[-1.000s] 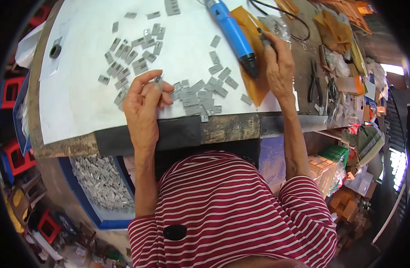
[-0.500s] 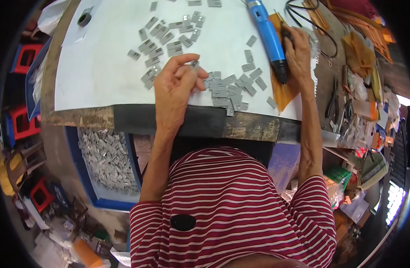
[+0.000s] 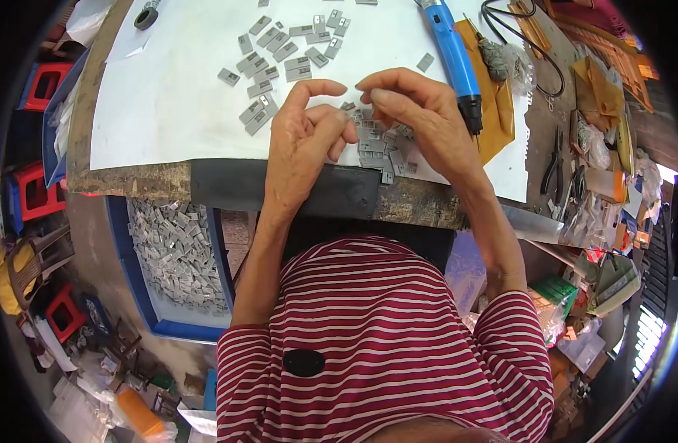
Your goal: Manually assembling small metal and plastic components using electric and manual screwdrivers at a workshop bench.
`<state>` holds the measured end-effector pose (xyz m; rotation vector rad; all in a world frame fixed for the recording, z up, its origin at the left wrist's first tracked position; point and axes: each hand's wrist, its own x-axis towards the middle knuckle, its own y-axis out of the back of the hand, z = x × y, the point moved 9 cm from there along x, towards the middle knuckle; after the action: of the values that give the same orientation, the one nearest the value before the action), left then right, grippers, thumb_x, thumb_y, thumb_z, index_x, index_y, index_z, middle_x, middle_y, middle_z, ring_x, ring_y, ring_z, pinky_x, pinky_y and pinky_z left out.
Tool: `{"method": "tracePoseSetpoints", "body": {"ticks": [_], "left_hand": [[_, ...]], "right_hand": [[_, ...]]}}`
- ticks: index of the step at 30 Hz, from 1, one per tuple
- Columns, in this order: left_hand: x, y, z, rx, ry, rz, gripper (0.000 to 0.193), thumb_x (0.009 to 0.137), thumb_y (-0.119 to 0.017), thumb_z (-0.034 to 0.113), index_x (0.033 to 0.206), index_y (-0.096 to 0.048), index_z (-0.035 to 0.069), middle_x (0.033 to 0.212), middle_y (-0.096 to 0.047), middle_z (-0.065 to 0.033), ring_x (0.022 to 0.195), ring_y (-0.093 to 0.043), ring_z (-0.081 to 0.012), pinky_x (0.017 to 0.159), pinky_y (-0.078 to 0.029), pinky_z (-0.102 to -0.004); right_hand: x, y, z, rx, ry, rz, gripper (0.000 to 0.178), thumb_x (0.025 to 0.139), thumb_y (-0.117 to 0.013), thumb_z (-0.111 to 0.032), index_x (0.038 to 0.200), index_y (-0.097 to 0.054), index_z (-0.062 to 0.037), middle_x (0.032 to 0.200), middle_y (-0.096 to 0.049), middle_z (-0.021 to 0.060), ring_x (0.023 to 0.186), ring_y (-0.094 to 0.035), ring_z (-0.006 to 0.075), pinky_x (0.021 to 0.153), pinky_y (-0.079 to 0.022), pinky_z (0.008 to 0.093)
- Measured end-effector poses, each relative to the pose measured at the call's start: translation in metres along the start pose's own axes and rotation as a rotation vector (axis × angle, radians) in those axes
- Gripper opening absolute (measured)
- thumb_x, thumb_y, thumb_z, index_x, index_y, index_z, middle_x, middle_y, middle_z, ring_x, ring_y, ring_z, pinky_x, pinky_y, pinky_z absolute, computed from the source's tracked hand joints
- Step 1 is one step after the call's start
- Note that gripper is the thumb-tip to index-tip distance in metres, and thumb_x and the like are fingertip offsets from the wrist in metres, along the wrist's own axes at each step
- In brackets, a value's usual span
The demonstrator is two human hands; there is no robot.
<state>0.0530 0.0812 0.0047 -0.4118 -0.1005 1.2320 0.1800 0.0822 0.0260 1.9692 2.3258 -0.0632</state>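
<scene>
My left hand (image 3: 303,140) is raised over the near part of the white sheet, its fingers curled; whatever lies within them is hidden. Facing it, my right hand (image 3: 427,118) has thumb and fingertips drawn together, and I cannot make out what is between them. Below both hands is a heap of small grey flat rectangular parts (image 3: 374,151), partly covered by the right hand. More loose grey parts (image 3: 286,52) are spread farther off, some with a dark strip or hole. Right of my hands lies a blue electric screwdriver (image 3: 454,55) with a black nose.
Under the screwdriver is a brown paper envelope (image 3: 500,133). A black cable (image 3: 535,48) loops at the far right, with pliers (image 3: 552,166) nearer. A roll of tape (image 3: 145,18) sits far left. Below the table edge, a blue tray (image 3: 121,244) holds many grey parts.
My right hand has left the screwdriver's side and come left, over the heap beside my left hand. The grey part seen in my left fingers no longer shows clearly.
</scene>
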Motion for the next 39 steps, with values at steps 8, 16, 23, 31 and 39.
{"method": "tracePoseSetpoints", "body": {"ticks": [8, 16, 23, 31, 39], "left_hand": [[0.000, -0.002, -0.002, 0.063, 0.012, -0.055, 0.018, 0.083, -0.050, 0.003, 0.101, -0.047, 0.001, 0.063, -0.056, -0.0045, 0.053, -0.044, -0.0041, 0.048, -0.033, -0.0175], [0.000, -0.003, -0.004, 0.085, 0.017, -0.074, 0.015, 0.083, -0.051, 0.004, 0.098, -0.048, 0.002, 0.065, -0.056, -0.0031, 0.059, -0.049, -0.0042, 0.051, -0.036, -0.0172], [-0.001, -0.009, -0.006, 0.090, 0.037, -0.086, 0.019, 0.082, -0.052, 0.004, 0.101, -0.048, 0.002, 0.069, -0.058, -0.0035, 0.058, -0.047, -0.0029, 0.050, -0.035, -0.0157], [-0.003, -0.010, -0.009, 0.062, 0.034, -0.128, 0.020, 0.086, -0.049, 0.005, 0.106, -0.049, 0.001, 0.071, -0.056, -0.0014, 0.057, -0.041, -0.0032, 0.051, -0.032, -0.0157], [-0.003, -0.013, -0.008, 0.069, 0.008, -0.168, 0.020, 0.089, -0.048, 0.007, 0.108, -0.048, 0.001, 0.071, -0.055, -0.0017, 0.057, -0.040, -0.0035, 0.051, -0.033, -0.0159]], "right_hand": [[0.000, -0.015, 0.026, 0.261, -0.170, -0.055, 0.025, 0.083, -0.064, -0.020, 0.097, -0.062, 0.0010, 0.074, -0.059, 0.0028, 0.065, -0.052, 0.0071, 0.060, -0.042, 0.0195], [0.001, -0.011, 0.032, 0.271, -0.205, -0.039, 0.018, 0.083, -0.064, -0.017, 0.091, -0.063, -0.0001, 0.071, -0.059, 0.0016, 0.061, -0.051, 0.0062, 0.056, -0.041, 0.0179], [-0.001, -0.005, 0.033, 0.274, -0.195, -0.015, 0.017, 0.082, -0.065, -0.015, 0.090, -0.064, -0.0004, 0.071, -0.058, 0.0011, 0.060, -0.050, 0.0055, 0.054, -0.039, 0.0171], [-0.001, -0.003, 0.032, 0.340, -0.201, -0.025, 0.016, 0.079, -0.067, -0.011, 0.088, -0.063, 0.0012, 0.070, -0.058, 0.0014, 0.059, -0.047, 0.0058, 0.053, -0.038, 0.0176], [-0.003, -0.002, 0.030, 0.307, -0.184, -0.003, 0.018, 0.079, -0.067, -0.011, 0.091, -0.063, 0.0014, 0.072, -0.058, 0.0017, 0.059, -0.048, 0.0061, 0.053, -0.038, 0.0174]]}}
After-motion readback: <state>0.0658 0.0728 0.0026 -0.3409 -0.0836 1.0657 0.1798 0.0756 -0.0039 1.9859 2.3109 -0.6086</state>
